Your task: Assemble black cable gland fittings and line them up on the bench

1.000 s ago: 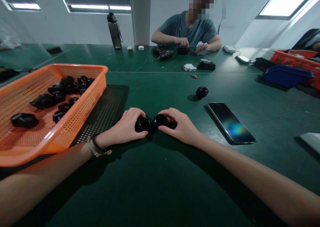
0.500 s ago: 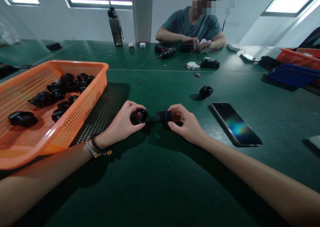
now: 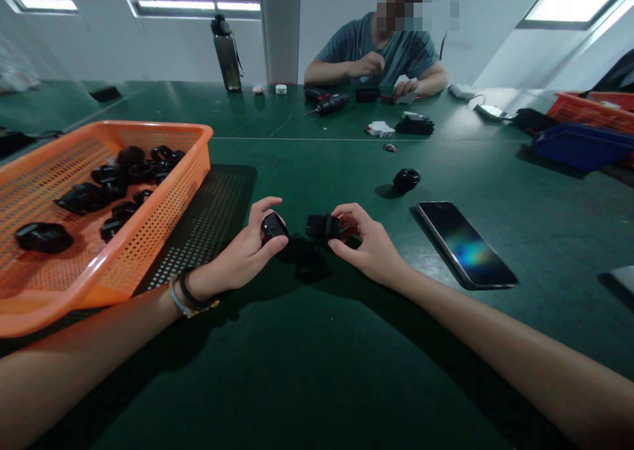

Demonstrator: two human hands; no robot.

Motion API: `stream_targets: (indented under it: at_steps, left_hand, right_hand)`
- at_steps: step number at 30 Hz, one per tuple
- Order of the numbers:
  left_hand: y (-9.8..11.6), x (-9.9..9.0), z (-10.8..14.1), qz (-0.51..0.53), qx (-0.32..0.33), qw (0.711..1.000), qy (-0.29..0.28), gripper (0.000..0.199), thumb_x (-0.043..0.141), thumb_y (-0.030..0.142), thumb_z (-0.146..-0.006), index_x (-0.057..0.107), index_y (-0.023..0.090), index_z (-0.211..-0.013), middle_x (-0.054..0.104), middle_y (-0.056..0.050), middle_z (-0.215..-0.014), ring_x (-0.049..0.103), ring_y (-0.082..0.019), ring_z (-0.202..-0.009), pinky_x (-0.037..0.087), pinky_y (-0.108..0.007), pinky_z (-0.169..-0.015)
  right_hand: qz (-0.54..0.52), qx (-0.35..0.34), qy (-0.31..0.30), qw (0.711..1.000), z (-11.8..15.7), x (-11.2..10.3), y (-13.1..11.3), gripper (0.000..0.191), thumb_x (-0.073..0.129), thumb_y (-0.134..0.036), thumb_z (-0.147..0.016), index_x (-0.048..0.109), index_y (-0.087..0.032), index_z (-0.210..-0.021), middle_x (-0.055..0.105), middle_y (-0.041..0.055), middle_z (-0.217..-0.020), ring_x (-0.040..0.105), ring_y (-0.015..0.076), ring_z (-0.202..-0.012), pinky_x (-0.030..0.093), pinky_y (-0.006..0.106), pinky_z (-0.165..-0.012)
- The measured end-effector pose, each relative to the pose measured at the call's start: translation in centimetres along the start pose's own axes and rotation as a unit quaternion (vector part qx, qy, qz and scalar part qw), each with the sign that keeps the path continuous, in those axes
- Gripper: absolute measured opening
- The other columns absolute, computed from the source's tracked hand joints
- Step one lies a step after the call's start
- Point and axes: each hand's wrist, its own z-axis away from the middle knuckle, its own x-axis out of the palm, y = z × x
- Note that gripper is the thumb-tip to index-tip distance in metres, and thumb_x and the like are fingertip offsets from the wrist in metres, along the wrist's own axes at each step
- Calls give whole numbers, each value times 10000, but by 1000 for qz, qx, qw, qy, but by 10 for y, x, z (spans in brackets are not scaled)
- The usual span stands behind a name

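In my left hand (image 3: pixel 242 248) is a black cable gland nut (image 3: pixel 274 227), its faceted side turned toward me. The thumb lies along the nut's lower edge, and the index finger is lifted off it. My right hand (image 3: pixel 364 242) grips a black cable gland body (image 3: pixel 321 226) between thumb and fingers. The slotted, finger-like end of the body points left at the nut, with a small gap between the two parts. My palm and fingers partly hide the right end of the body.
An orange basket (image 3: pixel 198 156) with several black gland parts stands on the left. Beyond my right hand are another black gland part (image 3: pixel 407 180) and a phone (image 3: pixel 465 245). Across the green table, a person (image 3: pixel 366 53) sits near a drill (image 3: pixel 329 102) and a bottle (image 3: pixel 226 57).
My left hand has turned the nut so its opening no longer faces me, and the index finger has lifted. My right hand is almost still. The person opposite has raised one hand.
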Motion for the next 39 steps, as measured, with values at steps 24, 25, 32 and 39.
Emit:
stream_targets:
  at_steps: [24, 25, 32, 39]
  left_hand:
    - [15, 14, -12, 78, -50, 995, -33, 475, 615, 373, -781, 518, 212, -1217, 613, -53, -1078, 606, -180, -853, 509, -304, -744]
    - [15, 15, -12, 81, -51, 995, -32, 477, 617, 372, -779, 519, 212, -1218, 614, -54, -1086, 606, -180, -857, 510, -303, -746]
    - [13, 15, -11, 90, -56, 994, -36, 483, 629, 378, -775, 532, 214, -1219, 627, -57, -1102, 614, -193, -892, 516, -328, -790]
    - [13, 13, -12, 91, -67, 992, -50, 477, 626, 368, -775, 543, 207, -1216, 640, -53, -1095, 623, -206, -912, 519, -342, -806]
  right_hand:
    - [-69, -14, -3, 998, 3, 10, -6, 281, 568, -209, -703, 457, -243, -960, 564, -24, -785, 559, 128, -712, 460, 278, -655]
    - [-65, -14, -1, 998, 3, 10, -5, 283, 567, -207, -701, 456, -244, -959, 564, -26, -781, 556, 127, -706, 457, 276, -650]
    - [-35, -18, 0, 999, 4, 10, -5, 284, 573, -201, -699, 462, -249, -956, 545, -39, -740, 532, 116, -653, 446, 272, -633]
    - [-26, -11, -11, 1000, 6, 9, -5, 276, 572, -204, -714, 479, -239, -971, 559, -33, -745, 548, 121, -669, 464, 277, -653]
